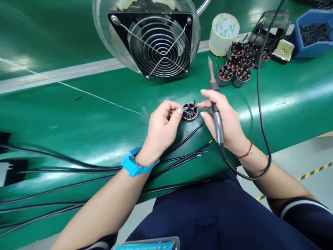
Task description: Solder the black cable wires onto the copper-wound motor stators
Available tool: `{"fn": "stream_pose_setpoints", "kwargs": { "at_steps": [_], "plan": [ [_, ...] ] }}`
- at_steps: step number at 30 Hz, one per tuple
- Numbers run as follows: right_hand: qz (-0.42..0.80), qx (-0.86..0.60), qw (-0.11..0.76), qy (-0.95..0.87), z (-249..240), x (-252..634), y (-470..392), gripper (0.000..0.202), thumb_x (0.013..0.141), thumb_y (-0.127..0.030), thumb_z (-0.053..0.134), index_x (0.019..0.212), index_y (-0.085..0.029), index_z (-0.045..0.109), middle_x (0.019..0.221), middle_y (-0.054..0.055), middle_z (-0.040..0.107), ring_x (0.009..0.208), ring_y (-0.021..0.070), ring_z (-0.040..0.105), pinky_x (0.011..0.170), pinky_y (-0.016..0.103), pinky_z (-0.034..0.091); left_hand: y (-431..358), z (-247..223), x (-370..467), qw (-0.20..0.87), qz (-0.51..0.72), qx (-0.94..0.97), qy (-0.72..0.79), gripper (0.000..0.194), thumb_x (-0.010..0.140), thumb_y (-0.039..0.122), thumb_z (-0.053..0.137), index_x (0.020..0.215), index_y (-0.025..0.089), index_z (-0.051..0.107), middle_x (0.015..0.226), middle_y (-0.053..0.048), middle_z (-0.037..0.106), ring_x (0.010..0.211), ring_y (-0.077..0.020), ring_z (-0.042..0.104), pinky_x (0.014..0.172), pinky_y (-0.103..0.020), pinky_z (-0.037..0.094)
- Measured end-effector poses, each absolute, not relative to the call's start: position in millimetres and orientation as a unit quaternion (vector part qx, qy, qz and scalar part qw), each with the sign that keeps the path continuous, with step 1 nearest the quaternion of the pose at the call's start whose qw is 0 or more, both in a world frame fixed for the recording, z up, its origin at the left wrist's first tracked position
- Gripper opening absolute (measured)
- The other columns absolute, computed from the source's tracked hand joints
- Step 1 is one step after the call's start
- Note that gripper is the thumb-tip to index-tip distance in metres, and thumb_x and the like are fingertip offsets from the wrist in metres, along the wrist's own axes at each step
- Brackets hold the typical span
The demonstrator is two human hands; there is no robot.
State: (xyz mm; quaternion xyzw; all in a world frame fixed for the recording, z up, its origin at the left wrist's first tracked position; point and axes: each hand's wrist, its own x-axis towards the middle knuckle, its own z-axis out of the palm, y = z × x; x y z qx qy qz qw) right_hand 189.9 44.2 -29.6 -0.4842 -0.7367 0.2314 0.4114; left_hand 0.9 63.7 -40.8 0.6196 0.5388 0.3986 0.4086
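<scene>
Black cables (182,158) lie nearest me, coloured cores showing at their ends. My left hand (165,121) has thumb and forefinger pinched together on thin wires (185,108), likely steadying them at the coil ring (191,118), which sits on the bench (91,121) between my hands; my fingertips hide exactly which wires. My right hand (225,116) carries the soldering iron (218,125), thumb and forefinger half spread, tip aimed away, presumably sparing my skin. Farther off, more rings (234,64) stand grouped; a small box (282,61) holds something yellowish, a blue bin (310,50) dark bits (314,33).
</scene>
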Motion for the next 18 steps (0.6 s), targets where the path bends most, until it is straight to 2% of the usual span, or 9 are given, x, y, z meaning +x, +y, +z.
{"fn": "stream_pose_setpoints", "kwargs": {
  "at_steps": [3, 6, 12, 18],
  "plan": [
    [0.226, -0.47, 0.383, -0.763, -38.3, 185.0, 58.3, 0.046, 0.094, -0.019, 0.051, 0.138, -0.029, 0.048, 0.111, 0.001, 0.071, 0.106, 0.0202, 0.066, 0.102, 0.041, 0.053, 64.8, -38.1, 0.7, 0.417, 0.385, 0.618, 0.544, 0.009, 0.088, 0.028, 0.056, 0.083, 0.021, 0.057, 0.076, 0.0, 0.062, 0.071, -0.0141, 0.056, 0.066, -0.026, 0.044],
    [0.244, -0.47, 0.361, -0.768, -42.1, 183.2, 69.6, 0.043, 0.093, -0.017, 0.051, 0.135, -0.029, 0.051, 0.103, 0.0, 0.071, 0.099, 0.0192, 0.066, 0.101, 0.041, 0.052, 64.7, -34.7, 1.9, 0.428, 0.372, 0.615, 0.548, 0.009, 0.089, 0.027, 0.055, 0.083, 0.021, 0.056, 0.078, 0.0, 0.062, 0.072, -0.0145, 0.056, 0.067, -0.026, 0.044],
    [0.356, -0.405, 0.435, -0.721, -46.9, 181.9, 71.9, 0.045, 0.09, -0.019, 0.056, 0.134, -0.022, 0.046, 0.089, -0.002, 0.069, 0.084, 0.0158, 0.068, 0.085, 0.033, 0.058, 66.5, -30.5, 1.4, 0.464, 0.37, 0.589, 0.548, 0.011, 0.087, 0.03, 0.057, 0.082, 0.021, 0.056, 0.074, 0.0, 0.06, 0.07, -0.0149, 0.056, 0.068, -0.027, 0.046],
    [0.33, -0.439, 0.423, -0.721, -44.0, 177.3, 66.6, 0.045, 0.088, -0.014, 0.057, 0.132, -0.024, 0.051, 0.096, -0.001, 0.074, 0.091, 0.0163, 0.071, 0.095, 0.035, 0.057, 66.6, -22.7, -4.0, 0.521, 0.356, 0.566, 0.53, 0.016, 0.089, 0.032, 0.06, 0.077, 0.021, 0.058, 0.068, 0.0, 0.057, 0.062, -0.0143, 0.051, 0.062, -0.028, 0.046]
  ]
}}
